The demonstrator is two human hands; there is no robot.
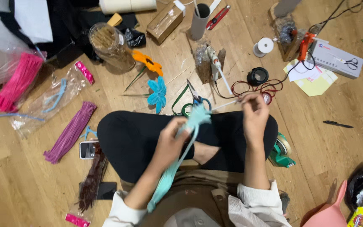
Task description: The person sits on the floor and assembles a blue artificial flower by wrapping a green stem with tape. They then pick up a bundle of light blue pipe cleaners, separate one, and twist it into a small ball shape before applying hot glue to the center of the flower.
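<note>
Wooden floor [17,185]: purple pipe-cleaner bundle [70,131] laid left, blue flower [157,93] upper centre, black pen [337,124] right.

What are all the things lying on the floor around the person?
Pale blue stems: one bundle, in the left grip.
Stick: one, white, at the right grip.
Flowers: two, orange and blue, ahead of the knees.
Scissors: one, green-handled, by the blue flower.
Glue guns: two, white centre, orange far right.
Jar: one, clear, upper left.
Pink stems: one bundle, far left.
Purple stems: one bundle, left.
Dark red stems: one bag, lower left.
Phone: one, beside the purple stems.
Tape: one, green holder, by the right knee.
Pen: one, black, right.
Thread spool: one, white, top.
Left grip: holding the pale blue stems.
Right grip: pinching the stick.
</note>
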